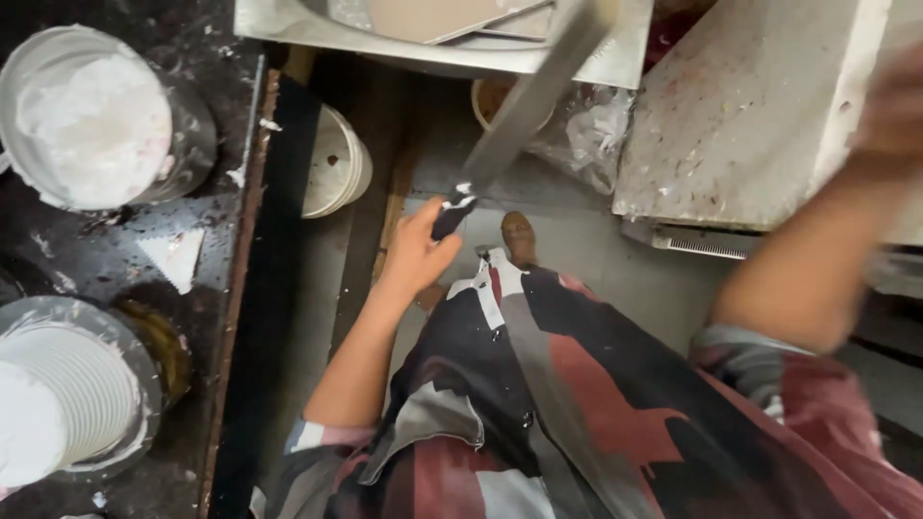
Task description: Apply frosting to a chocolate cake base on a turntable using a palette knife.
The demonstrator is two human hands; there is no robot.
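The left hand [415, 252] grips a long knife [534, 96] pointing toward one o'clock; the blurred right hand [892, 111], at three o'clock, cannot be read.

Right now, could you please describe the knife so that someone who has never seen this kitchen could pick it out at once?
Start at the black counter on the left, then look right to the person's left hand over the floor. That hand grips a dark handle, and the knife rises from it toward the steel tray above. Its long, flat grey blade sets it apart from the round white containers nearby.
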